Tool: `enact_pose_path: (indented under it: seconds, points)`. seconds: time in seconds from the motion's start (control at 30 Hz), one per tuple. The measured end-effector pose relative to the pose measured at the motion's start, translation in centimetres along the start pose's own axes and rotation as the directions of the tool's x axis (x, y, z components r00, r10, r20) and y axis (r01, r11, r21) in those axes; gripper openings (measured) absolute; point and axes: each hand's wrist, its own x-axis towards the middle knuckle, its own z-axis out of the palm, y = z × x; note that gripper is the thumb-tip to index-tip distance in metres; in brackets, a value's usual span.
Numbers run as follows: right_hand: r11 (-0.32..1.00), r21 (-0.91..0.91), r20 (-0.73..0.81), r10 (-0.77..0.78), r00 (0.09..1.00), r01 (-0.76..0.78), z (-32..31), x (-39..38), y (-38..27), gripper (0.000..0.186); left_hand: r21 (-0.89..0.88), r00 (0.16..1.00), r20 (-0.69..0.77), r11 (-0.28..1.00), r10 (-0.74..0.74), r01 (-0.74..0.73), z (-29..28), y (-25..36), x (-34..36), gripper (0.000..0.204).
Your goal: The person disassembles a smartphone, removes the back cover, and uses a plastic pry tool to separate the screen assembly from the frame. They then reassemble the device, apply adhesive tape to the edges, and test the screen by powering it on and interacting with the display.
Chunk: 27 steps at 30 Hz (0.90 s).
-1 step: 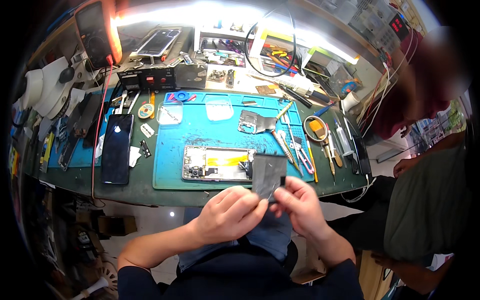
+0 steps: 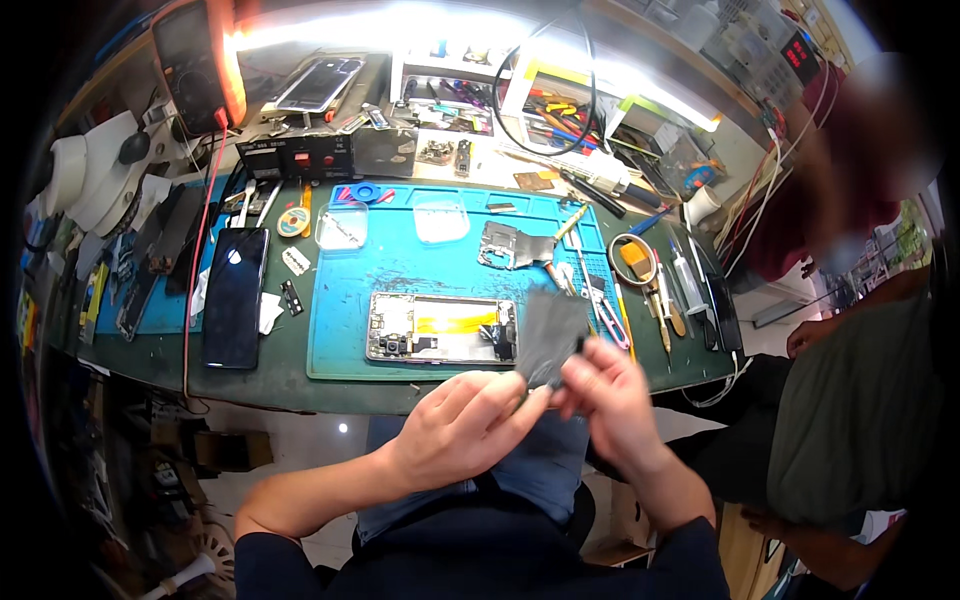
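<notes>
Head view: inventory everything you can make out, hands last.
Flat rectangular piece: 1, dark grey, front centre
Workbench: 1, dark green, centre
Work mat: 1, blue, workbench middle
Opened phone frame: 1, silver, mat's front
Phone part: 1, silver and black, mat's right
Small dishes: 2, clear, mat's rear
Smartphone: 1, black, left of mat
Razor blade: 1, silver, beside smartphone
Multimeter: 1, black and orange, upper left
Tape roll: 1, pale, workbench right
Loose tools: many, mixed, rear
Other people: count unclear, maroon and green clothing, right
Left hand: 1, bare, piece's lower left
Right hand: 1, bare, piece's right
</notes>
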Motion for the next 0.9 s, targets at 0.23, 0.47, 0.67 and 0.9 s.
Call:
enact_pose_path:
  seconds: [0.23, 0.47, 0.67, 0.9]
  points:
    - [0.577, -0.743, -0.038, -0.542, 0.840, 0.339, -4.3, 17.0, -5.4, 0.038, -0.183, 0.972, 0.003, 0.955, 0.236, -0.231, -0.9, 1.9, -5.6, 0.035]
    - [0.137, -0.989, -0.122, -0.474, 0.872, -0.063, -3.1, 21.2, -4.0, 0.031, 0.193, 0.942, -0.024, 0.923, -0.335, 0.334, -7.3, -3.3, -8.0, 0.057]
    - [-0.153, -0.914, 0.362, -0.730, 0.580, 0.376, -2.1, 18.1, -2.5, 0.021, 0.136, 0.776, 0.205, 0.803, -0.596, 0.581, -8.9, -6.2, -4.2, 0.088]
    - [0.105, -0.751, 0.529, -0.495, 0.689, 0.652, 0.5, 10.4, -2.5, 0.035, 0.075, 0.662, 0.467, 0.773, -0.586, 0.630, -9.0, -8.3, -1.5, 0.100]
